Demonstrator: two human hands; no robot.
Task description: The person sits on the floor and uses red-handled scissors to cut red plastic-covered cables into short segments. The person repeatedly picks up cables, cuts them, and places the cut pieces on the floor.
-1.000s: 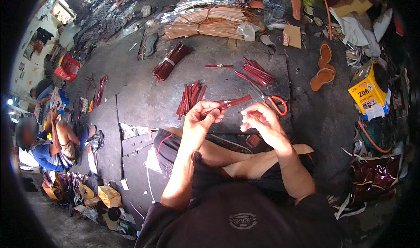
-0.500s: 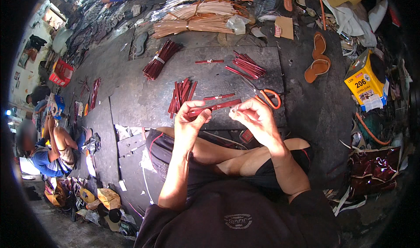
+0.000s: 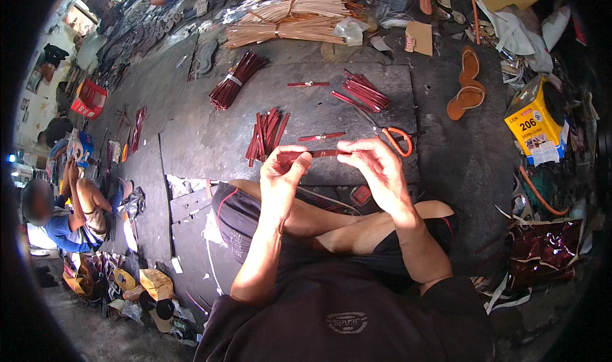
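Observation:
A dark red flat strap (image 3: 325,153) is stretched level above my crossed legs. My left hand (image 3: 278,174) pinches its left end between thumb and fingers, while my right hand (image 3: 379,167) is closed on the right end. My fingertips cover both ends. Just beyond it, another red strap with a small shiny fitting (image 3: 322,136) lies on the dark board (image 3: 191,135). A similar strap (image 3: 308,84) rests farther off. Loose red strips (image 3: 266,135) sit beyond my left hand, and a second pile (image 3: 366,93) lies far right. Orange-handled scissors (image 3: 401,142) are beyond my right hand.
A tied bundle of dark red strips (image 3: 233,82) lies on the board, with pale strip bundles (image 3: 287,30) behind. Tan sandals (image 3: 466,100) and a yellow can (image 3: 530,126) stand right. Another person (image 3: 70,218) sits at left.
My right hand has moved in to the strap's right end, which was free before. The strap now lies more level between my hands. My view has shifted slightly.

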